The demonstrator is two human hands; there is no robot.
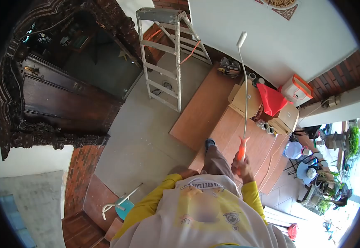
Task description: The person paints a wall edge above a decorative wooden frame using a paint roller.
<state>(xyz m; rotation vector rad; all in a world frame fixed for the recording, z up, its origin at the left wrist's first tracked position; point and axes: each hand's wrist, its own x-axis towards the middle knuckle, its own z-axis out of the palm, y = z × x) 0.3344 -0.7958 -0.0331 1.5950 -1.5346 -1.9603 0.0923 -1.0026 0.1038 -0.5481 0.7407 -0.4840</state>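
Note:
My right hand (241, 168) is wrapped round the orange handle of a paint roller (245, 95). Its long thin metal rod points up and away from me, ending in a small white roller head in front of the white wall (300, 45). My left hand (185, 172) rests at my waist against the shirt; its fingers are mostly hidden. Beyond the roller's rod lie an open cardboard box (246, 101) and a red plastic sheet or bag (271, 99).
A paint-marked stepladder (159, 49) stands ahead. Dark carved wooden furniture (60, 95) is on the left. Several cans (266, 125) and a white bucket with an orange rim (296, 91) are near the wall. A teal stool (124, 208) stands behind my left side. A cable (277, 155) crosses the tiled step.

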